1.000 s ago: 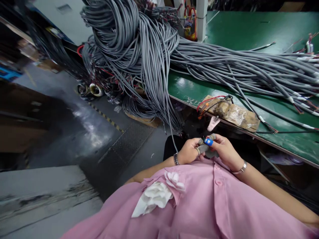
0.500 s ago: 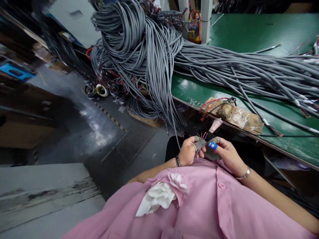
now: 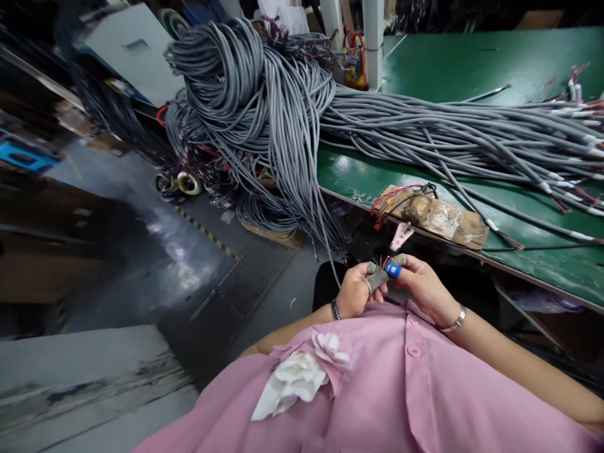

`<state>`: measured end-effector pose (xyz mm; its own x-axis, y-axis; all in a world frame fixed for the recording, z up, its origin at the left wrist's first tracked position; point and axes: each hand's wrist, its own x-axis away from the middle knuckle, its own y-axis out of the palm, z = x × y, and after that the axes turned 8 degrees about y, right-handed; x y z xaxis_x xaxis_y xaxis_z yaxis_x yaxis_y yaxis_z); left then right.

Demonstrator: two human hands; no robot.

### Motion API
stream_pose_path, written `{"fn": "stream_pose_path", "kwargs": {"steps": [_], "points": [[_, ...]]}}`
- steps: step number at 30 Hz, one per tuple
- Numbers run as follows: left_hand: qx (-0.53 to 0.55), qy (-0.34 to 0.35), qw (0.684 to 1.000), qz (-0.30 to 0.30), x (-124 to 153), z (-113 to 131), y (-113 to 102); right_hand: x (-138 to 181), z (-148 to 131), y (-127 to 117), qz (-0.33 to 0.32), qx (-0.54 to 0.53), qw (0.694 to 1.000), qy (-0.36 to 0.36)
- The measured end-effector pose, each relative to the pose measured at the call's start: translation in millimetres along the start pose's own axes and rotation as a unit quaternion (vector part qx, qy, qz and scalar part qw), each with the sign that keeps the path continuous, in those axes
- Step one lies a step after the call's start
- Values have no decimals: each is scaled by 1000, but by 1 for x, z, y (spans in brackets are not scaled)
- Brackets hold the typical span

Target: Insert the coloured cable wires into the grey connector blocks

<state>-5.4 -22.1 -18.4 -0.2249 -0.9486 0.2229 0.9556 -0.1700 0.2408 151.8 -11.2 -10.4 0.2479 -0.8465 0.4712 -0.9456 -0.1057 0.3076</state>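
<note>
Close to my body, my left hand pinches the end of a grey cable between taped thumb and fingers. Thin coloured wires fan out from that end, orange and green among them. My right hand meets it from the other side, its thumb wrapped in blue tape and its forefinger in pale tape. Its closed thumb and finger are at the wires; exactly which strands they grip is too small to tell. A pink clip at the bench edge is just beyond my hands.
On the green bench lies a long bundle of grey cables, with a coil heaped at its left end. A wooden block with red and black leads sits at the bench edge. Cables hang toward the floor.
My right thumb and forefinger have moved left, in against the wires at the cable end. The wires are now partly covered. The whole view has shifted slightly.
</note>
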Motion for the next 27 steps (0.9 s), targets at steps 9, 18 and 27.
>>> {"fn": "stream_pose_path", "kwargs": {"steps": [9,18,27], "points": [[34,-10,999,23,-2,2,3,3,5,0,24,-4,1000,-20],[25,-6,999,29,-2,5,4,0,-1,2,-1,3,1000,-29],[48,2,997,65,-4,3,5,1,6,2,21,-29,999,-3]]}}
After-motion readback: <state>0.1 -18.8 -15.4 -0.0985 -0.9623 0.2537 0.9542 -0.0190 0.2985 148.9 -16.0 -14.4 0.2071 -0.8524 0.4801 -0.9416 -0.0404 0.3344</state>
